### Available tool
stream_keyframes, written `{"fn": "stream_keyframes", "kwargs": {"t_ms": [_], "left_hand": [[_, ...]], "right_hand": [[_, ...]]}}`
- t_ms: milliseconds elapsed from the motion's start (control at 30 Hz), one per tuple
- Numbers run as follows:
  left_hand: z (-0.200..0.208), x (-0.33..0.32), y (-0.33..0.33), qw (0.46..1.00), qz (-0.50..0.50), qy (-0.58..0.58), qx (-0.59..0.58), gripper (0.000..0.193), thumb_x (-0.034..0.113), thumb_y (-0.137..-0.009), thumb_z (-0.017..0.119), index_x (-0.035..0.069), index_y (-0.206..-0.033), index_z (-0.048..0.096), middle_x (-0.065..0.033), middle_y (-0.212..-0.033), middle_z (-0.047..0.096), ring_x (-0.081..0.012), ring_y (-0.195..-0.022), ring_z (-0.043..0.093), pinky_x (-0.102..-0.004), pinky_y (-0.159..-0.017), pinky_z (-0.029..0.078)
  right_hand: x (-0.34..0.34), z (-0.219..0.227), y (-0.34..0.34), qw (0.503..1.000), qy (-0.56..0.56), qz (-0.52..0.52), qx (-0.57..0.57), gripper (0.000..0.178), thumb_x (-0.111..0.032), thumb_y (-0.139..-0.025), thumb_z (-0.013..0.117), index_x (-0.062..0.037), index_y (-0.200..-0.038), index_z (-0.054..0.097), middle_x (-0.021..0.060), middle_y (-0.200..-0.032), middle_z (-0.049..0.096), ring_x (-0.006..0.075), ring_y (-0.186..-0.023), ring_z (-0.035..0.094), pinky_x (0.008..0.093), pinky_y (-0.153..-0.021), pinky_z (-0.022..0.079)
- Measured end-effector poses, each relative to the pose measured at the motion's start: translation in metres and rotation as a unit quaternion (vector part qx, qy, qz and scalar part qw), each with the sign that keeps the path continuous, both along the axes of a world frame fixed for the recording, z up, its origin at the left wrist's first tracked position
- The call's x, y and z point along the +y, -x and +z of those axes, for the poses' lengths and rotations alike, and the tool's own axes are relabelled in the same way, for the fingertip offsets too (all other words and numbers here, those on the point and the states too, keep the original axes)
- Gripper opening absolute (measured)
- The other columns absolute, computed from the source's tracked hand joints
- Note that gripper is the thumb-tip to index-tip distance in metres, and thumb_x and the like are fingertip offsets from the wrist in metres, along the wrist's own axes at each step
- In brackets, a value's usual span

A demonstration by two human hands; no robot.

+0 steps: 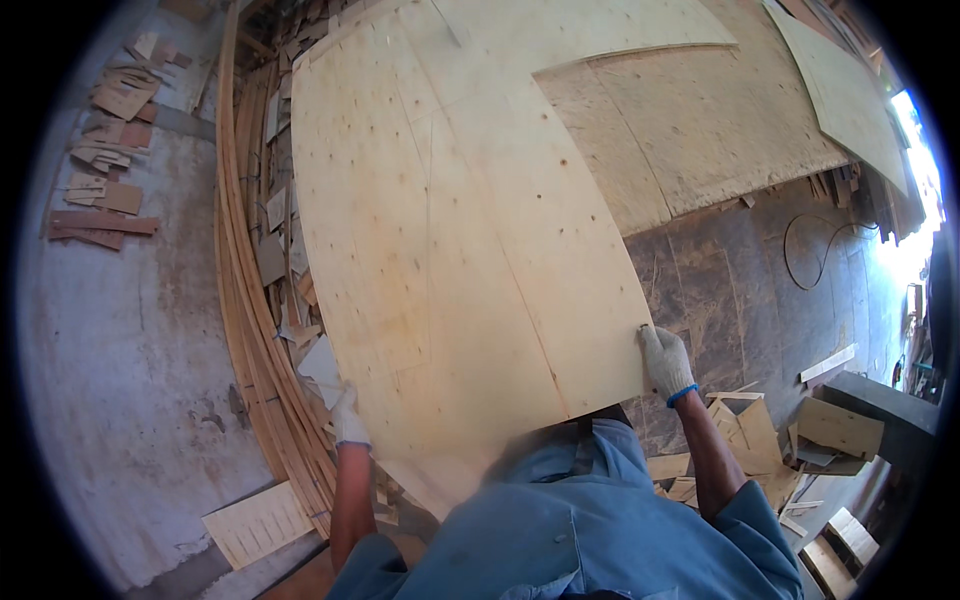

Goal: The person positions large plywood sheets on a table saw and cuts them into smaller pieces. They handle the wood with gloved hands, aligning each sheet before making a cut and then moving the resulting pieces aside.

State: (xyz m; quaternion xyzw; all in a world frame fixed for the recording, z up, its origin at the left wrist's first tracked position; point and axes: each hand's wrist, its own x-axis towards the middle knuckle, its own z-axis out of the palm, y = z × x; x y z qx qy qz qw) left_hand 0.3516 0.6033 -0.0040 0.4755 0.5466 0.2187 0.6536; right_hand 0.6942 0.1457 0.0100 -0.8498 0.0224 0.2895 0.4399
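Observation:
A large pale plywood sheet (460,230), speckled with small dark knots, stretches away from my body. Its near edge lies against my waist. My left hand (349,418), in a white knit glove, grips the left edge close to the near corner. On the opposite edge my right hand (667,361), gloved with a blue cuff, has its fingers closed round the near right corner. Fingers of both hands are partly hidden by the sheet. Under its far right part lies another, browner board (690,130).
Long wooden strips (240,270) run along the left, with scrap beside them. Offcuts (105,190) lie on the left wall or floor surface. At the lower right are wood scraps (755,440) and a cut board (840,435). A thin cable loop (822,270) lies farther right.

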Motion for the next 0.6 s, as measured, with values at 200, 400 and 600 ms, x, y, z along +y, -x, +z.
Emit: {"fn": "stream_keyframes", "kwargs": {"t_ms": [200, 400, 600], "left_hand": [[-0.028, 0.031, 0.01, 0.999, 0.005, 0.044, -0.027, 0.046, 0.03, -0.094, 0.061, -0.002, -0.128, 0.056, -0.0149, -0.123, 0.062, -0.028, -0.11, 0.062, -0.0411, -0.096, 0.052], [-0.005, 0.036, -0.036, 0.999, -0.003, -0.007, -0.043, 0.045, 0.025, -0.092, 0.065, -0.003, -0.126, 0.057, -0.0123, -0.121, 0.063, -0.0251, -0.105, 0.063, -0.0365, -0.095, 0.051], [0.028, 0.03, -0.087, 0.999, 0.024, 0.022, -0.021, 0.046, 0.025, -0.091, 0.067, -0.003, -0.126, 0.056, -0.0114, -0.121, 0.063, -0.0251, -0.105, 0.063, -0.0363, -0.094, 0.052]], "right_hand": [[0.018, 0.013, -0.019, 1.0, -0.012, 0.011, 0.019, 0.047, -0.037, -0.095, 0.051, 0.0083, -0.094, 0.064, 0.0229, -0.08, 0.066, 0.0266, -0.076, 0.065, 0.0387, -0.071, 0.048], [0.044, 0.025, -0.037, 0.997, -0.041, -0.037, 0.053, 0.046, -0.036, -0.095, 0.051, 0.0081, -0.095, 0.064, 0.0217, -0.081, 0.066, 0.0248, -0.078, 0.065, 0.0371, -0.072, 0.047], [0.051, -0.007, -0.061, 0.999, -0.026, 0.017, 0.006, 0.051, -0.041, -0.095, 0.049, 0.008, -0.094, 0.064, 0.021, -0.078, 0.065, 0.0238, -0.075, 0.064, 0.0376, -0.07, 0.047]]}}
